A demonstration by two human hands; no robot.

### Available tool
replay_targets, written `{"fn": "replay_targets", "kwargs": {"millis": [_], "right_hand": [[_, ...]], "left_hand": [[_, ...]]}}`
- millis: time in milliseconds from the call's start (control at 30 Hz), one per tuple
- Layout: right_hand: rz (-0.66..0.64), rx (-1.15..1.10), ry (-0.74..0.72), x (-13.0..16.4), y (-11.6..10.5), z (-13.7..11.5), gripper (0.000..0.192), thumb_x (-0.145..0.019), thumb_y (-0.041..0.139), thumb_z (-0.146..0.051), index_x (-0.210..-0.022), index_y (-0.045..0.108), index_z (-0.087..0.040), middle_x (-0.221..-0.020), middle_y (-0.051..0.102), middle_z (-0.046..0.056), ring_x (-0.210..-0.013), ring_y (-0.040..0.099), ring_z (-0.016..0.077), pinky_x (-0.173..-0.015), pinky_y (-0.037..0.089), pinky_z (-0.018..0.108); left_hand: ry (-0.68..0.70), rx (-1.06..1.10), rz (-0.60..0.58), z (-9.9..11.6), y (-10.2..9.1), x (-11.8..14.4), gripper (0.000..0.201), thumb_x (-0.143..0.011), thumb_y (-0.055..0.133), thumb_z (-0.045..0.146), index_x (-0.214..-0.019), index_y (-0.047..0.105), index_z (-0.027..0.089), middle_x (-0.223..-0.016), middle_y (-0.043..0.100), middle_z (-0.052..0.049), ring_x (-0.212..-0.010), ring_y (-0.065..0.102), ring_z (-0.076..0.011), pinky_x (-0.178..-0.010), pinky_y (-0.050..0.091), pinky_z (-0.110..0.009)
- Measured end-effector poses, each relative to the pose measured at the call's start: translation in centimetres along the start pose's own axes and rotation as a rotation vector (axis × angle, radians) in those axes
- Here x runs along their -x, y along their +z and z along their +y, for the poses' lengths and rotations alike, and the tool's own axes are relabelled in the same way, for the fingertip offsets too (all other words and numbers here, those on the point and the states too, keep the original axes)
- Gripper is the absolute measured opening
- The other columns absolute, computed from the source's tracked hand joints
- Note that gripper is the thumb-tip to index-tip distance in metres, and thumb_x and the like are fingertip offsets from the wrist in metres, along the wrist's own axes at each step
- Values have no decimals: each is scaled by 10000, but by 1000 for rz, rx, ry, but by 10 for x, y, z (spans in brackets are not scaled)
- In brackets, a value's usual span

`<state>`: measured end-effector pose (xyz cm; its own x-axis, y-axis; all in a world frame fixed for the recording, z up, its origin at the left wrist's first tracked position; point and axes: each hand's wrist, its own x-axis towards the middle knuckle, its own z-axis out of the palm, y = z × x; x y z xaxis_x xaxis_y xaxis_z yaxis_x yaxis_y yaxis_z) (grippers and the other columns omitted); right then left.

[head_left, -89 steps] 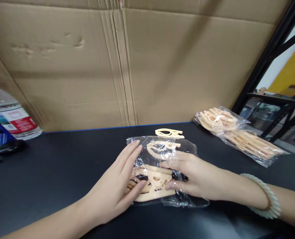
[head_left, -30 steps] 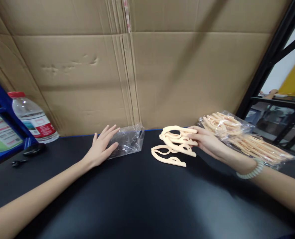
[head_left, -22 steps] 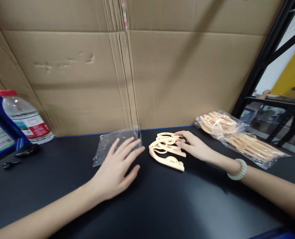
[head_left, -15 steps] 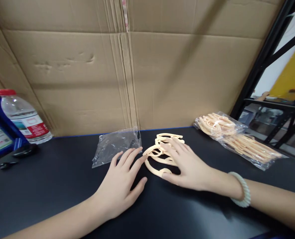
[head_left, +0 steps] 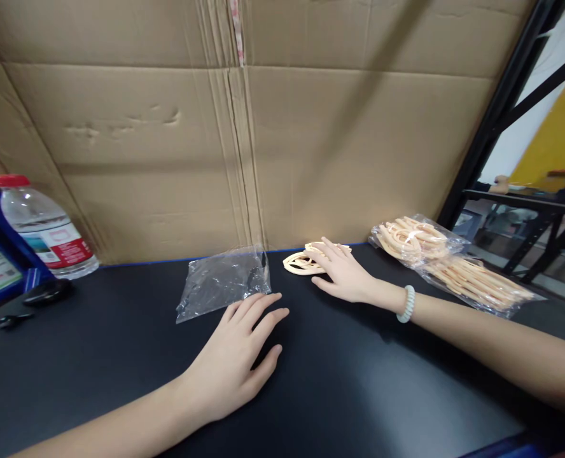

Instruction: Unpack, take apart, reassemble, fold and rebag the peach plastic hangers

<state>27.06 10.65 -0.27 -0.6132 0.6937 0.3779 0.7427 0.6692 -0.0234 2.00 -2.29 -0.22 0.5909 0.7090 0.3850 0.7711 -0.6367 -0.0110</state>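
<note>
Hangers [head_left: 301,272] overlap near the back of the table [head_left: 334,394], partly under the right hand [head_left: 347,278] — fingers apart, not clamped; light, even pressure should stop them sliding — while the left hand [head_left: 230,359], fingers parted, holds nothing near the clear bag [head_left: 220,280].

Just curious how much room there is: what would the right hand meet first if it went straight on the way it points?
Past the cream, curved, plastic-looking pieces partly beneath it, the right hand would probably meet the upright tan cardboard sheet first; depth is unclear.
</note>
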Motion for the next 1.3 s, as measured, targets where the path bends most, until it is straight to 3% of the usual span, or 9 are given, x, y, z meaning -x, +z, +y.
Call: {"fn": "replay_targets", "kwargs": {"millis": [100, 200, 333, 500, 633, 800, 933, 1100, 1300], "right_hand": [[34, -38, 41, -9, 0, 9, 575, -850, 579, -439, -1335, 474, -149, -1425, 438, 187, -1398, 222, 418, -1065, 224, 643], [63, -64, 31, -14, 2, 15, 320, -861, 575, -328, -1129, 578, -152, -1308, 529, 165, -1365, 300, 365, -1074, 261, 558], [91, -130, 10, -10, 3, 12, 157, -869, 522, -194, -1019, 563, -169, -1133, 606, 120, -1159, 498, 273, -1001, 358, 441], [60, -243, 32, 4, 2, 5, 218, -853, 513, -173, -1064, 563, -147, -1044, 607, 125, -1010, 546, 257, -885, 424, 405], [24, -354, 83, 18, -3, -1, 175, -801, 532, -151, -960, 605, -161, -982, 616, 96, -977, 558, 250, -884, 425, 407], [-29, -531, 143, 35, -14, -8, 127, -776, 565, -176, -900, 585, -170, -931, 632, 64, -834, 586, 194, -752, 470, 338], [-63, -640, 154, 40, -18, -9, 102, -766, 586, -181, -858, 542, -178, -843, 592, 30, -759, 553, 166, -706, 461, 315], [-56, -734, 168, 42, -16, -8, 163, -732, 595, -120, -855, 518, -193, -870, 566, 19, -792, 542, 161, -720, 458, 312], [74, -906, 145, 43, -24, -20, 247, -731, 611, -111, -939, 517, -206, -899, 547, 3, -764, 538, 140, -700, 471, 300]], "left_hand": [[44, -4, 22, 4, -2, -2, 388, -886, 465, 178, -1265, 526, 234, -1386, 511, -104, -1262, 461, -310, -1017, 416, -495], [33, -51, 23, 7, -5, -4, 372, -888, 465, 208, -1252, 540, 226, -1342, 546, -107, -1213, 499, -310, -967, 443, -483], [-159, -182, 4, 4, -5, -2, 501, -892, 474, 435, -1321, 501, 177, -1376, 517, -179, -1222, 482, -401, -896, 448, -565], [-330, -201, -104, -27, 2, -2, 604, -922, 361, 551, -1371, 430, 153, -1316, 577, -189, -1196, 522, -385, -884, 453, -571], [-393, -235, -34, -52, 2, -9, 554, -925, 361, 496, -1273, 471, 80, -1283, 551, -232, -1204, 504, -390, -936, 442, -545], [-265, -274, 178, -36, -6, -16, 335, -885, 433, 380, -1136, 480, 165, -1219, 522, -179, -1147, 497, -356, -870, 480, -501], [-197, -229, 58, -16, -6, -16, 237, -878, 457, 357, -1041, 476, 186, -1117, 555, -129, -1067, 519, -307, -802, 505, -422], [-297, -351, -27, -23, -8, -16, 146, -912, 399, 316, -874, 474, 196, -883, 583, -75, -897, 552, -281, -521, 433, -315], [-38, -24, 275, -6, -12, -10, 51, -862, 445, 178, -906, 437, 204, -859, 542, -37, -766, 538, -190, -635, 470, -313]]}}
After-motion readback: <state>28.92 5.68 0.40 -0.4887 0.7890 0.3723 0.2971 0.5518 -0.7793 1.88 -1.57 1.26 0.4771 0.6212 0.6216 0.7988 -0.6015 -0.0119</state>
